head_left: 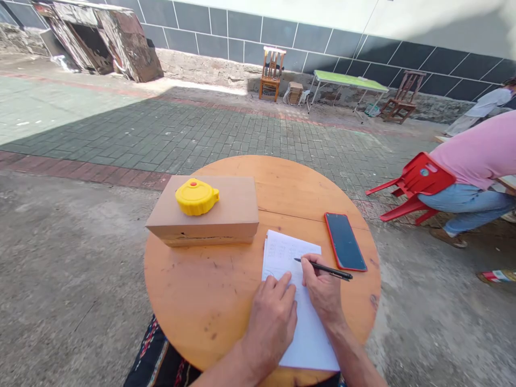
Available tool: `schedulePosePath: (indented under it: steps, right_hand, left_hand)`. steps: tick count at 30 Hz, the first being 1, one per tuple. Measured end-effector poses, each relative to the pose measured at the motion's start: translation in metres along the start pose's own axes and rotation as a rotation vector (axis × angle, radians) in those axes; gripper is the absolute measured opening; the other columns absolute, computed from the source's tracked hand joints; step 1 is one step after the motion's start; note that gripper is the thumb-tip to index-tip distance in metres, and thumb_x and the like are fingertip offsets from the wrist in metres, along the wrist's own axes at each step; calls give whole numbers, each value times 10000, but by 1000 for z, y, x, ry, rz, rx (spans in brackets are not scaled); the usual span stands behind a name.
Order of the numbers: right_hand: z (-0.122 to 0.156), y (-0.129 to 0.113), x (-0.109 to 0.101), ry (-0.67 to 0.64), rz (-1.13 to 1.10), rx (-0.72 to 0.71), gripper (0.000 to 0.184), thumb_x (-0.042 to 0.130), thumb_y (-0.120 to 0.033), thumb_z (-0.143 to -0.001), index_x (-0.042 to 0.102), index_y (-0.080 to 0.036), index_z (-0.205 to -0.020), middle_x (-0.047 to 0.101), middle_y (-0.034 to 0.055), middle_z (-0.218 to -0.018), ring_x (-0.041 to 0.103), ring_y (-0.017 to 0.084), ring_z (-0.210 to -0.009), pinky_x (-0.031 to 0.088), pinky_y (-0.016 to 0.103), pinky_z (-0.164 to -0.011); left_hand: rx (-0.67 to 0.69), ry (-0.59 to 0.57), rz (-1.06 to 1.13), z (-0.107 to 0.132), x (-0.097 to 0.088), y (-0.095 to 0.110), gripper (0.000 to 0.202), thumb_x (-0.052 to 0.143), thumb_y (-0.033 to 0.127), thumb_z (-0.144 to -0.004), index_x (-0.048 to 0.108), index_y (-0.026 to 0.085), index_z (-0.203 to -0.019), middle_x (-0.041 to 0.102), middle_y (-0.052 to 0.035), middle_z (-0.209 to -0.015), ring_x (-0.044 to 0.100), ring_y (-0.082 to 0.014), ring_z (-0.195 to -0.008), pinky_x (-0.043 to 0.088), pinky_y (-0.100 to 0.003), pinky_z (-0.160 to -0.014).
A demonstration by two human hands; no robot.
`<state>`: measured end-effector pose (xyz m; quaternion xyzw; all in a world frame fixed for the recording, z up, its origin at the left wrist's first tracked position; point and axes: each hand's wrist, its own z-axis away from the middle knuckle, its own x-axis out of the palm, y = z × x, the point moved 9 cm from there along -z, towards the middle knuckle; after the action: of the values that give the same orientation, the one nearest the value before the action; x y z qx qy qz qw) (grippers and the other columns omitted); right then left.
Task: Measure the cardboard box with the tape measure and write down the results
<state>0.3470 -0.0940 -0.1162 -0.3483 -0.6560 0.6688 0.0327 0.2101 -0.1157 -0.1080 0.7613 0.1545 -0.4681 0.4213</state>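
Observation:
My right hand (323,290) is closed around a black pen (331,270), its tip at the written lines near the top of a white sheet of paper (308,338). Flat on the same paper, fingers stretched out, lies my left hand (274,309). Rows of small handwriting fill the upper part of the sheet; they are too small to read. To the right of the paper is a phone (345,241) with a red edge and a dark screen. A yellow tape measure (196,196) with a red button rests on a brown cardboard box (226,215) at the left.
All this stands on a round wooden table (201,290). A person in a pink top (475,148) sits on a red plastic chair (423,174) at the right. By the far wall are a wooden chair (271,80) and a green folding table (349,80).

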Motion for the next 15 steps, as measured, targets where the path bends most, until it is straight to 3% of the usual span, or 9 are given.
schedulePosePath:
  steps: [15]
  right_hand:
    - [0,5,3,-41,-45,40,241,549,-422,-840,600,-191,-792,490,-59,-511,462,127,-448,414,255,-484]
  left_hand:
    - [3,14,-6,0,1,-1,184,461,123,-887,605,188,-979,602,-39,-1287,518,-247,-931,514,-435,-836]
